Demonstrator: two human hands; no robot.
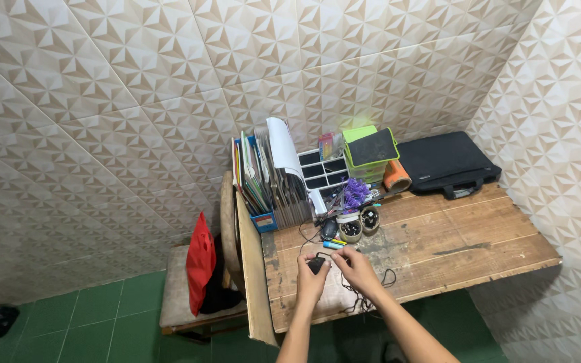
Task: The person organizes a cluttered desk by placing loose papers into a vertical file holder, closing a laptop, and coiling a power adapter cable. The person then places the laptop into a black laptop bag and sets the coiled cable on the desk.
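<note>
Against the patterned tile wall stood a worn wooden table (479, 232), with a flat black laptop bag (446, 163) at its back. Near the table's front edge, the left hand (311, 282) gripped a small black boxy device (316, 263), while the right hand (356, 269) pinched its thin black cable (386, 278).

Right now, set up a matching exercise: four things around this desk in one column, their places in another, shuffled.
1. laptop bag
2. red bag
3. small black device
4. file rack

A. on the chair, left of the desk
B. back right corner, against the wall
C. between the two hands, front edge
D. back left of the desk

Pairs: 1-B, 2-A, 3-C, 4-D
</note>
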